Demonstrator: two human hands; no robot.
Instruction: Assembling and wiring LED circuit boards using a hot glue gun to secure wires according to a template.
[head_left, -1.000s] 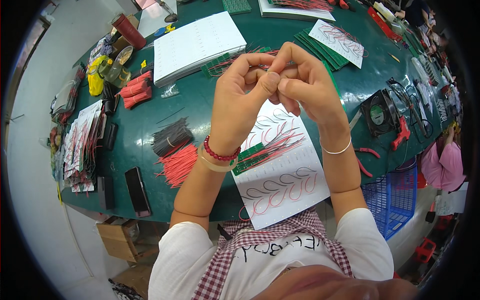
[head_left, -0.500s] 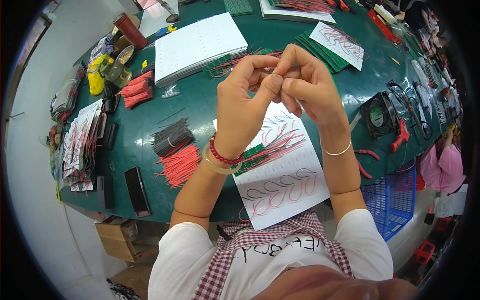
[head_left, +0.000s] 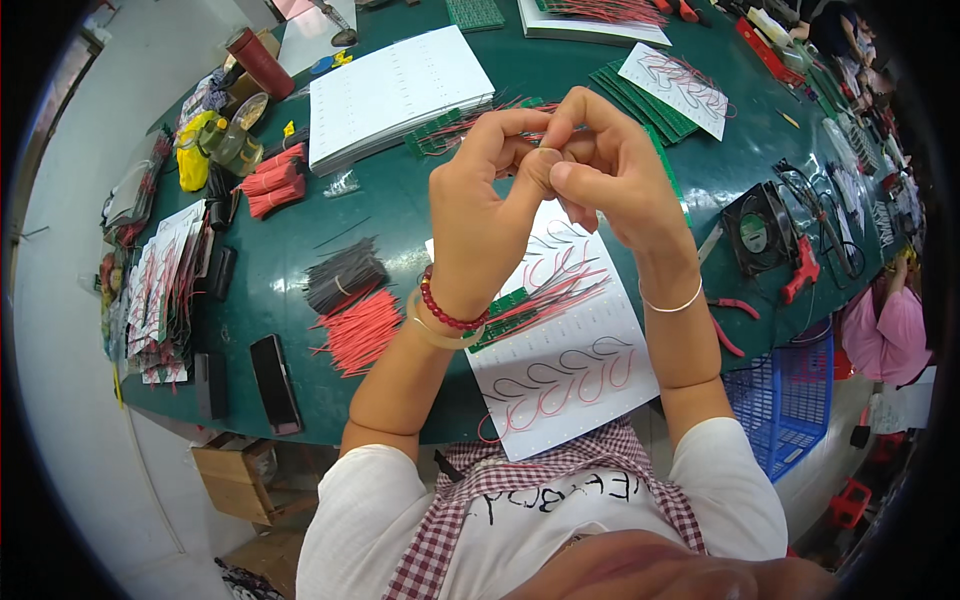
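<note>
Far left of the white sheet (head_left: 612, 316), many wired sheets (head_left: 160, 300) are packed side by side, perhaps to save room. Closer to the sheet's left lies a black phone (head_left: 274, 383). Next come a tied bunch of black wires (head_left: 345, 275) and a pile of red wires (head_left: 360, 335), maybe sorted by colour and kept near for easy reach. Above the sheet, the left hand (head_left: 485, 205) bends its fingers in to meet the right. Green boards (head_left: 505, 318) with red and black wires lie on the sheet. The right hand (head_left: 628, 190) curls above it too. The fingertips hide each other, so I cannot tell if either hand grips something tiny. Right of the sheet, red-handled pliers (head_left: 738, 303) and a black fan (head_left: 757, 228) sit on the surface (head_left: 390, 200), probably out of the way.
</note>
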